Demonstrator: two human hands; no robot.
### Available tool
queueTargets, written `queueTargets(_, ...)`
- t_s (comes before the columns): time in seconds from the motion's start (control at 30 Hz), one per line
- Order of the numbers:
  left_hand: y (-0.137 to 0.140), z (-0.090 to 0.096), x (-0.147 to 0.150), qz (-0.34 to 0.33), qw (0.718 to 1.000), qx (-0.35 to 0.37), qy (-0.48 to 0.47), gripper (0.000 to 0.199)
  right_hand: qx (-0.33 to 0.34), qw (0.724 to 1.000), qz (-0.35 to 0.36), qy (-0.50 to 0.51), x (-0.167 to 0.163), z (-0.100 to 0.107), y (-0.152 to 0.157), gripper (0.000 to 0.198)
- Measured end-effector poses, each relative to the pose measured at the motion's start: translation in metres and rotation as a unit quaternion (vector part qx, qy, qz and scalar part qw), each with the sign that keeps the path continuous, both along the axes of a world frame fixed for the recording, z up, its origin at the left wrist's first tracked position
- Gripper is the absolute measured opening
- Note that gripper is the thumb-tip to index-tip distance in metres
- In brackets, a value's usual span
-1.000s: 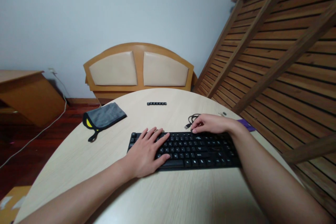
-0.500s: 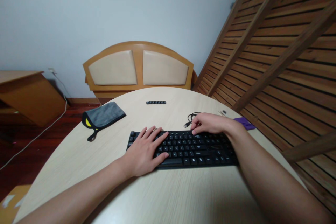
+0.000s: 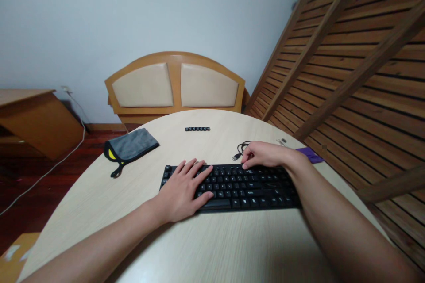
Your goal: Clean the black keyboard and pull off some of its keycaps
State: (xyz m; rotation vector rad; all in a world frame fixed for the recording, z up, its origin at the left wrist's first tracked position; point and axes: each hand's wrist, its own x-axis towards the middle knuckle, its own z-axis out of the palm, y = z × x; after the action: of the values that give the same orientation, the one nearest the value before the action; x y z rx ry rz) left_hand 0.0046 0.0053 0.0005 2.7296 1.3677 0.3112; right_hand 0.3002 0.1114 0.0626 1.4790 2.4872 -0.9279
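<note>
Left hand (image 3: 182,192): laid flat on keyboard (image 3: 229,186), grip open, nothing held.
Right hand (image 3: 265,155): fingertips pinched at far key row; grip contents cannot be told.
Risk: keyboard may be slid on the worktop (image 3: 206,247), snagging the USB cable (image 3: 241,150).

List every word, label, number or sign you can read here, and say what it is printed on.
None can be read.
Keyboard: white legends on the keys, too small and blurred to make out.
Row of loose keycaps: any markings too small to tell.
Grey cloth: yellow patch, no lettering visible.
Purple item: no readable print.
</note>
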Motion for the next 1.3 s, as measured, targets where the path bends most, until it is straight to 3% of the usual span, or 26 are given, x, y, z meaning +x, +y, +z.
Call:
queueTargets(0.6, -0.001, 0.000, 0.001, 0.004, 1.000, 0.012, -0.016, 0.065, 0.016, 1.000, 0.005, -0.006, -0.003, 0.003, -0.003, 0.029)
queueTargets(0.73, -0.002, 0.002, 0.003, 0.012, 1.000, 0.012, -0.014, 0.066, 0.071, 0.997, 0.008, 0.000, -0.014, 0.000, -0.002, 0.032)
queueTargets(0.9, -0.002, 0.003, 0.004, 0.012, 1.000, 0.011, -0.018, 0.067, 0.199, 0.980, -0.024, -0.018, -0.043, -0.024, 0.022, 0.041)
queueTargets(1.13, -0.002, 0.003, 0.004, 0.010, 1.000, 0.011, -0.026, 0.066, 0.234, 0.968, -0.045, -0.080, -0.086, -0.035, 0.074, 0.057)
queueTargets(1.3, -0.002, 0.004, 0.004, 0.014, 1.000, 0.003, -0.020, 0.066, 0.266, 0.957, -0.066, -0.095, -0.108, -0.039, 0.091, 0.066)
